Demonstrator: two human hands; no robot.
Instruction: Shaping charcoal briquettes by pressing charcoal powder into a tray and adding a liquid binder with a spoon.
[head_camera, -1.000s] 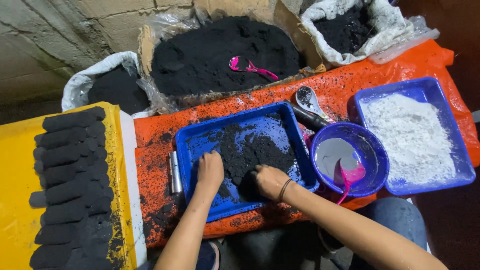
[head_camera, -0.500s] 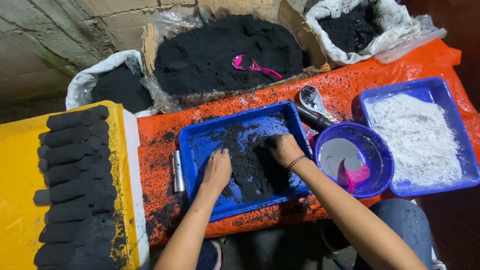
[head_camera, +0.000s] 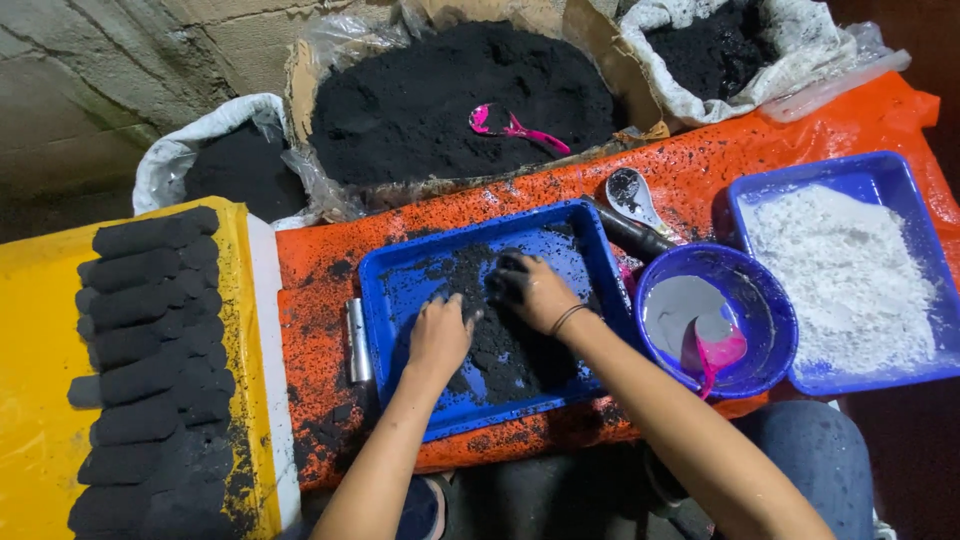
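A blue tray (head_camera: 400, 290) lies on an orange table (head_camera: 320, 300) and holds a heap of black powder (head_camera: 505, 350). My left hand (head_camera: 438, 335) rests palm down on the near left part of the heap, fingers spread. My right hand (head_camera: 530, 290) presses into the far middle of the heap, its fingertips black with powder. A band sits on my right wrist. Neither hand lifts anything.
A blue bowl (head_camera: 765, 300) with grey liquid and a pink scoop (head_camera: 715, 350) stands right of the tray. A blue tray of white powder (head_camera: 850, 270) is at far right. A metal spoon (head_camera: 630, 195) lies behind. Black briquettes (head_camera: 150, 360) lie on yellow board. Sacks of black powder stand behind.
My right hand has moved from the tray's near right side up toward its far middle. My left hand has slid slightly nearer to me on the powder.
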